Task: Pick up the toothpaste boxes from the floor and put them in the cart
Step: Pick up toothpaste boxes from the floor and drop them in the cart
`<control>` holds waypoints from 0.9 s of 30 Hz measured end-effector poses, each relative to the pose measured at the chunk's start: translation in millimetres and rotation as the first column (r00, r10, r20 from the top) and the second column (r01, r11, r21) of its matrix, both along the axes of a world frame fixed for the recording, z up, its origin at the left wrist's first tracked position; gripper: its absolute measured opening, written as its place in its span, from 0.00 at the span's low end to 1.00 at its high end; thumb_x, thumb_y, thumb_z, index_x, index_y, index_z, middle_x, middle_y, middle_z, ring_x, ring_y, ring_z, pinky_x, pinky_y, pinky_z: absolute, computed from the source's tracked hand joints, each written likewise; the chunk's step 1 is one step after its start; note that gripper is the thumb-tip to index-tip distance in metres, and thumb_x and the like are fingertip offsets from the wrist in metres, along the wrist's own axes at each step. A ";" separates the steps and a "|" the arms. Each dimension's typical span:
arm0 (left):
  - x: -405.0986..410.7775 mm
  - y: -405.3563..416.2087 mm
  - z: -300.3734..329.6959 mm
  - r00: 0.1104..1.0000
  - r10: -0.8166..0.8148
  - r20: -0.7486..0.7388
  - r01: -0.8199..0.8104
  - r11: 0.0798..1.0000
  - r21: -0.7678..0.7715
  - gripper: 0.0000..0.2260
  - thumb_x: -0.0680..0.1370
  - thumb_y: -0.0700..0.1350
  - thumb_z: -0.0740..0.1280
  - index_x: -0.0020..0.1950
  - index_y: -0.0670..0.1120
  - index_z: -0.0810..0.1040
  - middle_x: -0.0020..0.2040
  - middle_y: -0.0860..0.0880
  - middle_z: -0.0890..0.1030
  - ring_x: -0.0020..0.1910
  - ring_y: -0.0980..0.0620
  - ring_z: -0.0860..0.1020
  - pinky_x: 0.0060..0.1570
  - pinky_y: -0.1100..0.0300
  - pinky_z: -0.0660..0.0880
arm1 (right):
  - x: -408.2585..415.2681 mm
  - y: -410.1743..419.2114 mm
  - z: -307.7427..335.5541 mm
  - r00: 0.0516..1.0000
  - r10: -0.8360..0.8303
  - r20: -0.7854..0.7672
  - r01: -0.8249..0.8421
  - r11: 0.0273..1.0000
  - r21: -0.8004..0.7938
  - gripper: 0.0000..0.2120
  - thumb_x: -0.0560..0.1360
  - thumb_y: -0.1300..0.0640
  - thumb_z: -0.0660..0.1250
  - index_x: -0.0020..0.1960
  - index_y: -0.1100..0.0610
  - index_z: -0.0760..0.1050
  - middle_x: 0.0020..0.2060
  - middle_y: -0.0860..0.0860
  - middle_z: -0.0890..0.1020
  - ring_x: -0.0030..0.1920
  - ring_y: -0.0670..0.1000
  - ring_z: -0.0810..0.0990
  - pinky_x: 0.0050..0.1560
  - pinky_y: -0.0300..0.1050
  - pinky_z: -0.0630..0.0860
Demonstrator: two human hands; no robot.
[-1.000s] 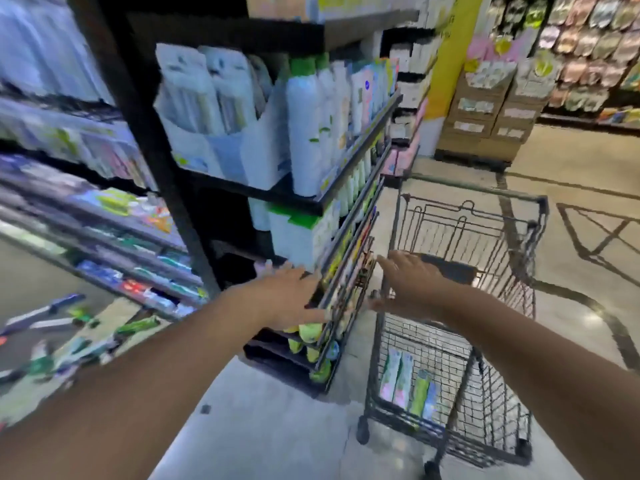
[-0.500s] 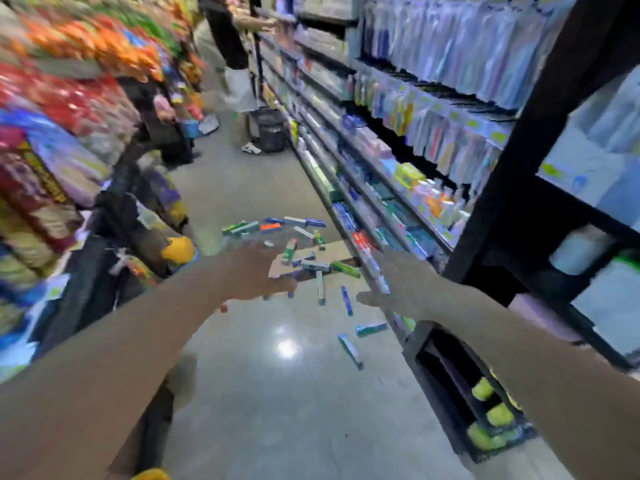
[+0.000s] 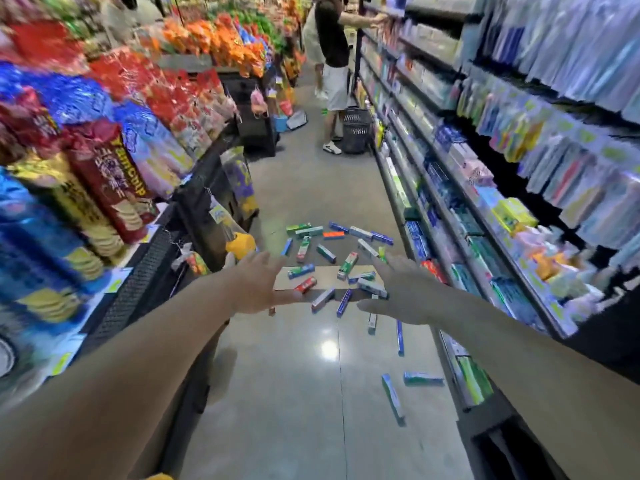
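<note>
While the left hand and right hand reach out spread and empty, toothpaste boxes lie scattered on the far floor: approach step; next, stoop and grasp one.

Both bare forearms extend forward from the lower corners of the view and converge toward its centre, the left hand and the right hand level with each other and apart, palms turned inward, fingers straight and relaxed, neither hand holding anything.
</note>
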State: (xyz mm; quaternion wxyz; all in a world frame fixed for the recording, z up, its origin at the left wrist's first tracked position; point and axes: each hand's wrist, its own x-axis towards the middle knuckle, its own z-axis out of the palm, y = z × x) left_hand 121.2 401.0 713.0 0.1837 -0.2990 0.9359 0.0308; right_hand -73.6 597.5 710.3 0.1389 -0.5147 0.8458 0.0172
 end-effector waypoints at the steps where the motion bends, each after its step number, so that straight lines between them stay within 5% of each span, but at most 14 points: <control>1: -12.5 -2.6 0.8 1.000 0.022 0.010 -0.022 1.000 -0.023 0.49 0.63 0.79 0.43 0.78 0.53 0.53 0.75 0.46 0.60 0.76 0.43 0.55 0.71 0.35 0.51 | -15.6 -7.6 -2.3 1.000 0.023 0.008 -0.023 1.000 -0.008 0.44 0.73 0.28 0.58 0.79 0.49 0.48 0.79 0.53 0.52 0.78 0.55 0.51 0.73 0.57 0.57; 4: -45.4 -7.4 6.9 1.000 0.024 0.002 -0.024 0.999 -0.048 0.42 0.73 0.74 0.50 0.80 0.52 0.48 0.78 0.45 0.56 0.77 0.43 0.52 0.72 0.34 0.48 | -48.6 -27.6 -4.9 1.000 0.027 -0.011 -0.026 0.998 0.063 0.48 0.73 0.27 0.56 0.81 0.52 0.43 0.80 0.55 0.48 0.79 0.56 0.48 0.75 0.57 0.53; 8: -75.5 -31.1 -3.2 0.999 0.028 0.028 -0.028 0.999 -0.018 0.46 0.68 0.76 0.46 0.80 0.53 0.46 0.80 0.46 0.52 0.78 0.44 0.48 0.73 0.34 0.45 | -78.7 -52.2 -14.8 0.998 0.064 0.021 -0.065 0.995 0.072 0.48 0.73 0.27 0.56 0.80 0.53 0.42 0.80 0.54 0.48 0.79 0.56 0.48 0.75 0.56 0.53; 15: -126.4 -96.4 -27.2 0.999 0.024 0.020 -0.024 1.000 0.006 0.40 0.75 0.72 0.51 0.80 0.54 0.44 0.80 0.46 0.52 0.78 0.44 0.48 0.74 0.35 0.45 | -125.6 -124.4 -46.7 0.997 0.065 0.035 -0.069 0.992 0.108 0.49 0.72 0.27 0.56 0.80 0.51 0.39 0.80 0.53 0.47 0.79 0.55 0.47 0.75 0.57 0.52; 27: -217.6 -287.9 -49.4 0.996 -0.062 0.062 0.059 0.997 0.051 0.42 0.74 0.74 0.50 0.80 0.53 0.44 0.80 0.45 0.48 0.79 0.44 0.45 0.74 0.35 0.44 | -205.7 -291.0 -65.5 0.999 -0.033 0.022 0.028 0.983 0.180 0.48 0.73 0.27 0.57 0.80 0.52 0.42 0.80 0.52 0.48 0.79 0.55 0.48 0.75 0.58 0.52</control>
